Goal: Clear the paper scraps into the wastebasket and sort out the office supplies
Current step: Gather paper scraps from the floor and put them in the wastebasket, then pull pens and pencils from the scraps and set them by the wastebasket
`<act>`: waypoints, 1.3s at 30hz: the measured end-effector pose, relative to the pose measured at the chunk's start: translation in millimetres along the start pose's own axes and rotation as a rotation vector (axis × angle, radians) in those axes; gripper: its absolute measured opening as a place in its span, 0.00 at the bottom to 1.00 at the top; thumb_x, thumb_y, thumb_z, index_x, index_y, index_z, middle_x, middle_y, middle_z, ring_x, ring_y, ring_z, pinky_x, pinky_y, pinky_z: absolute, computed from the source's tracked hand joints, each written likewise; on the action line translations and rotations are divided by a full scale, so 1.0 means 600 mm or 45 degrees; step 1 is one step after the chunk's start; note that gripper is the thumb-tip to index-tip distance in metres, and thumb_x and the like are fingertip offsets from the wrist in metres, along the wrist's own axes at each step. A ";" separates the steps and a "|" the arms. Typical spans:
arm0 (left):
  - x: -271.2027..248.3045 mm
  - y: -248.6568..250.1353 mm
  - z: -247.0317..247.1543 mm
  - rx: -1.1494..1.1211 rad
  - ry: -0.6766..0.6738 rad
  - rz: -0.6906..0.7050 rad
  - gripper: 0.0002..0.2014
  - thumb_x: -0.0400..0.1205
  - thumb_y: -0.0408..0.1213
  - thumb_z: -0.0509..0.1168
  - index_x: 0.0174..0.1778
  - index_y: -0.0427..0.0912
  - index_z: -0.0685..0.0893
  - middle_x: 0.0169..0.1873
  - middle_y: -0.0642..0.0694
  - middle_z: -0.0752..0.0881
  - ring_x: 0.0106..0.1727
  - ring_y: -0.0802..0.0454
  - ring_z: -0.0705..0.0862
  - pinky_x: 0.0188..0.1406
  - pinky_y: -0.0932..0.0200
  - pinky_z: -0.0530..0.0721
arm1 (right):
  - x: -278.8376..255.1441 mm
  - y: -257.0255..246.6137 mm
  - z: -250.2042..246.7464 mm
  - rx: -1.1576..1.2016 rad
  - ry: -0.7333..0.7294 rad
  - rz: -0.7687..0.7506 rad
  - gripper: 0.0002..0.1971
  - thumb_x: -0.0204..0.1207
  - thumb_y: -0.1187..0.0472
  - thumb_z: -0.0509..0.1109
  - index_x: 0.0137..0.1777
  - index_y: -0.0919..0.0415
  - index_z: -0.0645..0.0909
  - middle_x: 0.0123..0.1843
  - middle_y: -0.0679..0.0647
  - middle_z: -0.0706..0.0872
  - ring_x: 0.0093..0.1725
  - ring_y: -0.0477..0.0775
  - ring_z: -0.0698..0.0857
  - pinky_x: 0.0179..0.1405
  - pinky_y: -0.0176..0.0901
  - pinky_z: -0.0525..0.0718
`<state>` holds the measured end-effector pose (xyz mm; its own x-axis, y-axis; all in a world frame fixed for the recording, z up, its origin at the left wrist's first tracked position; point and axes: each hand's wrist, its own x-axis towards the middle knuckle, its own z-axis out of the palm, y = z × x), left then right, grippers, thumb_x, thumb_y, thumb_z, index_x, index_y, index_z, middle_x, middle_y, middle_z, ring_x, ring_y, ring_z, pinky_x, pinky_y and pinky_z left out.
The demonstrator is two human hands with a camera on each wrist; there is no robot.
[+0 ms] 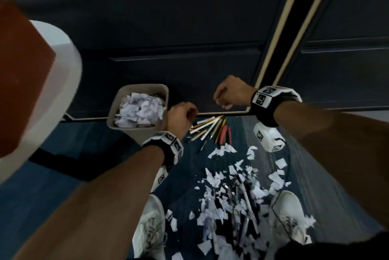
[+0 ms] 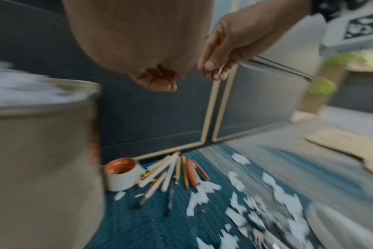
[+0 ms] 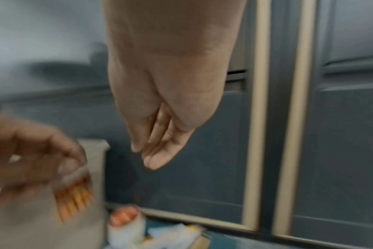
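A beige wastebasket [image 1: 160, 91] [image 2: 43, 151] heaped with white paper scraps stands on the blue carpet against the dark cabinet. My left hand [image 1: 183, 114] [image 2: 158, 80] hovers just right of its rim with fingers curled in; nothing shows in it. My right hand [image 1: 226, 95] [image 3: 158, 148] hangs higher to the right, fingers loose and pointing down, empty. Below both hands lie pens and pencils [image 1: 210, 128] [image 2: 168, 171], a red-handled tool [image 1: 226, 133] and a white tape roll [image 2: 121, 173] with an orange core. Torn paper scraps [image 1: 231, 186] [image 2: 266, 202] litter the carpet, with more pens among them.
Dark cabinet doors [image 1: 189, 28] with beige trim close off the far side. My white shoes [image 1: 149, 228] [image 1: 290, 217] flank the scrap pile. A white and red-brown chair [image 1: 42, 70] stands at the left. Flat cardboard [image 2: 341, 148] lies on the floor at the right.
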<state>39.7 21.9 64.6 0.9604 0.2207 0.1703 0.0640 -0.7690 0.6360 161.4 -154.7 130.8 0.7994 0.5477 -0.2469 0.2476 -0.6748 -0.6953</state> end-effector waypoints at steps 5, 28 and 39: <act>0.011 0.051 0.104 0.087 -0.327 0.136 0.05 0.79 0.37 0.69 0.47 0.48 0.90 0.46 0.48 0.90 0.49 0.48 0.87 0.50 0.58 0.82 | -0.057 0.149 -0.047 -0.291 -0.240 0.082 0.09 0.70 0.73 0.68 0.38 0.64 0.89 0.31 0.60 0.90 0.29 0.53 0.89 0.33 0.44 0.89; -0.117 -0.140 0.442 0.355 -0.315 -0.609 0.47 0.69 0.67 0.73 0.78 0.41 0.69 0.71 0.35 0.66 0.71 0.29 0.67 0.64 0.33 0.78 | 0.023 0.647 0.105 -0.489 -0.028 0.701 0.45 0.75 0.40 0.74 0.85 0.53 0.58 0.78 0.65 0.64 0.76 0.74 0.64 0.75 0.65 0.62; -0.069 -0.150 0.451 0.029 -0.311 -0.490 0.01 0.83 0.29 0.65 0.47 0.36 0.82 0.53 0.41 0.77 0.50 0.42 0.82 0.49 0.46 0.84 | 0.017 0.558 0.137 -0.147 0.249 0.341 0.14 0.73 0.76 0.64 0.35 0.62 0.88 0.35 0.55 0.87 0.39 0.55 0.85 0.39 0.37 0.74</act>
<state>67.6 -80.1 -203.4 0.9011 0.3473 -0.2597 0.4323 -0.6723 0.6009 207.5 -334.2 -159.8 0.9315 0.2461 -0.2680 0.0664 -0.8391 -0.5398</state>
